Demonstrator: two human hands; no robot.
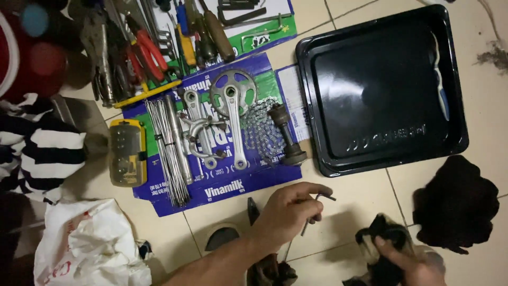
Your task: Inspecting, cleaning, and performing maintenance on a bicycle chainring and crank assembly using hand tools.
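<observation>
Centrally — flattened blue carton point(222, 188), green-panelled

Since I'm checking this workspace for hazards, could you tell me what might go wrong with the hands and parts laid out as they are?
The left hand pinches a small hex key by its bend only; it could slip to the tiled floor. The right hand grips a dark rag, which may smear grime onto the tiles. The bicycle chain and spokes lie loose on cardboard and could scatter if nudged.
</observation>
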